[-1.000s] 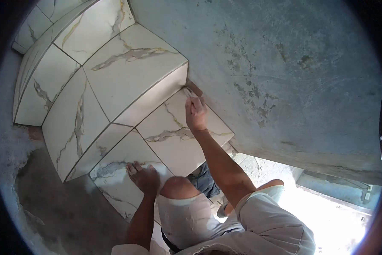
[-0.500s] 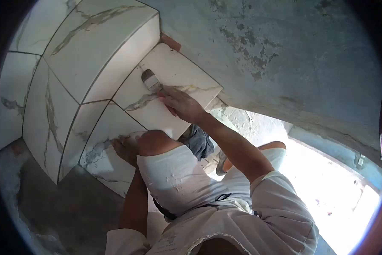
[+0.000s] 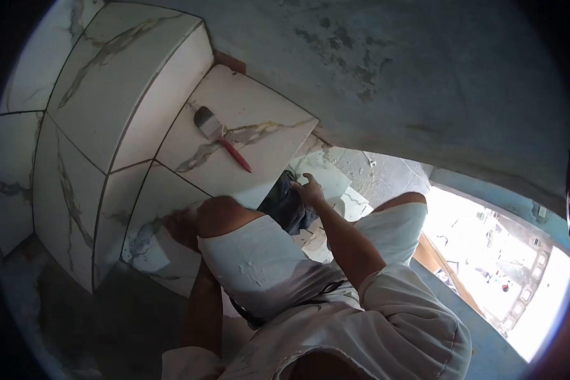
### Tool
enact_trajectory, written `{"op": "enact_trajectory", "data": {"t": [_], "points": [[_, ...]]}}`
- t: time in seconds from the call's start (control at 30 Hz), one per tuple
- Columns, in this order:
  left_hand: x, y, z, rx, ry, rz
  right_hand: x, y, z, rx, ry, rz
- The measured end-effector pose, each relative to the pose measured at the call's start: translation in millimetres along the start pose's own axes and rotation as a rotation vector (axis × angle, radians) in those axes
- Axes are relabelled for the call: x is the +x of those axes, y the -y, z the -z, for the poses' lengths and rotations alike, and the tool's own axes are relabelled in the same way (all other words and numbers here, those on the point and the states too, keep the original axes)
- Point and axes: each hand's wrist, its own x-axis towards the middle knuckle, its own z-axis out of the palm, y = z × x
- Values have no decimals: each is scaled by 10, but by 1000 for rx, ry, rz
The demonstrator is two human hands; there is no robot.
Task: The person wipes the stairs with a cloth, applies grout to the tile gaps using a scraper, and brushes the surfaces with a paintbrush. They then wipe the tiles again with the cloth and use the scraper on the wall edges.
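A paintbrush (image 3: 224, 139) with a red handle and dark bristles lies on the marble-patterned tile (image 3: 266, 107) of a step, with no hand on it. My right hand (image 3: 308, 190) is at the dark cloth (image 3: 289, 206) beside the step's edge, its thumb and a finger apart and the other fingers partly hidden. On the lower tile (image 3: 161, 244), my left hand (image 3: 183, 227) rests next to my knee, in shadow and partly hidden, so its fingers are hard to make out.
Higher tiled steps (image 3: 123, 69) rise at the upper left. A worn blue-grey wall (image 3: 411, 82) runs along the right. Dark rough concrete (image 3: 69, 310) lies at the lower left. A bright opening with a wooden board (image 3: 446, 272) shows at the lower right.
My right hand has let go of the paintbrush, first seen in it half a second ago, and moved down to the dark cloth. My left hand stays on the lower tile. The view has shifted.
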Motion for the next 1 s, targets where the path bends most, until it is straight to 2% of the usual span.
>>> {"op": "enact_trajectory", "data": {"t": [0.1, 0.17, 0.2, 0.27, 0.3, 0.37, 0.4, 0.47, 0.6, 0.67, 0.7, 0.77, 0.9, 0.97, 1.0], "points": [[3, -14, 0, -11, 3, -10, -12, -170, 44, -28, -129, -2], [-11, -13, -2, -16, 9, -16, -35, -346, 148, -293, 269, -230], [-4, -24, -5, -20, 13, -18, -21, -488, 137, -286, 261, -228], [3, -35, -10, -25, 19, -19, -103, -735, 66, -87, 557, -182], [12, -42, -7, -26, 14, -22, -169, -748, 83, -85, 552, -165], [9, -52, 4, -25, 20, -23, -358, -669, 161, -165, 245, -115], [18, -56, 12, -29, 20, -17, -439, -598, 220, -169, 245, -94], [23, -60, 24, -26, 25, -16, -649, -402, 419, -163, 26, 30], [22, -103, 13, -44, 48, -10, -1206, 270, 964, 41, 26, 230], [23, -114, 20, -50, 59, -2, -1565, 731, 1227, 679, 246, 215], [21, -125, 20, -54, 62, 2, -1527, 710, 1240, 669, 249, 225], [14, -139, 23, -71, 66, 7, -1473, 703, 1317, 548, 374, 149], [-9, -145, 51, -92, 80, 15, -1586, 943, 1463, 377, 271, 207], [-20, -115, 41, -109, 83, 3, -1663, 954, 1548, -474, -295, 581], [-38, -102, 36, -117, 87, -5, -1689, 851, 1596, -476, -314, 541]]}}
